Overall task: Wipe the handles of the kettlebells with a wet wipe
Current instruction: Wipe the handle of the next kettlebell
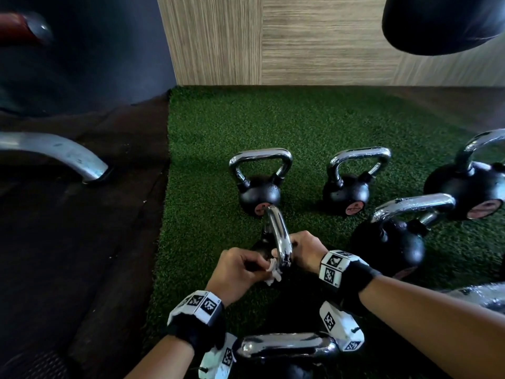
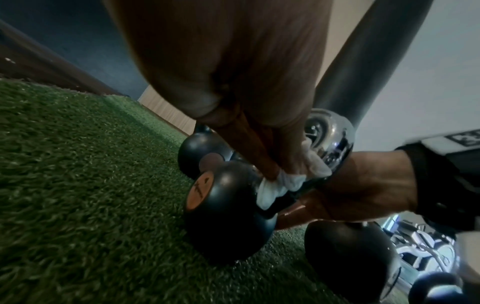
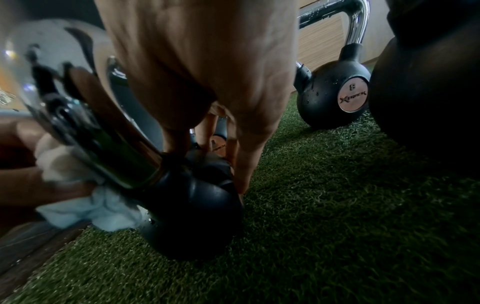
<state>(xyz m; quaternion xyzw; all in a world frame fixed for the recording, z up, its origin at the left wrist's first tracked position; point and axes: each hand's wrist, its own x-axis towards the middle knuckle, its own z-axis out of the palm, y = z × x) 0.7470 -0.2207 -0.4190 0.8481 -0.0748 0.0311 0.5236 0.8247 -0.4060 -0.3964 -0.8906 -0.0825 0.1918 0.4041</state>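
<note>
Several black kettlebells with chrome handles stand on green turf (image 1: pixel 213 149). The middle kettlebell (image 1: pixel 276 236) is turned edge-on to me, between my hands. My left hand (image 1: pixel 262 265) pinches a crumpled white wet wipe (image 1: pixel 272 273) against the near leg of its handle, low down by the ball. The left wrist view shows the wipe (image 2: pixel 285 185) bunched where the handle meets the ball (image 2: pixel 228 211). My right hand (image 1: pixel 296 248) reaches down over the right side. Its fingers (image 3: pixel 241 164) clasp the ball (image 3: pixel 197 205) below the chrome handle (image 3: pixel 103 144). The wipe (image 3: pixel 85 203) hangs left of the handle.
Two small kettlebells (image 1: pixel 259 192) (image 1: pixel 345 194) stand behind, larger ones at the right (image 1: pixel 390 247) (image 1: pixel 464 187). Another handle (image 1: pixel 287 344) lies just under my wrists. A metal machine leg (image 1: pixel 68 157) rests on dark flooring at the left. A black bag (image 1: pixel 437 20) hangs at top right.
</note>
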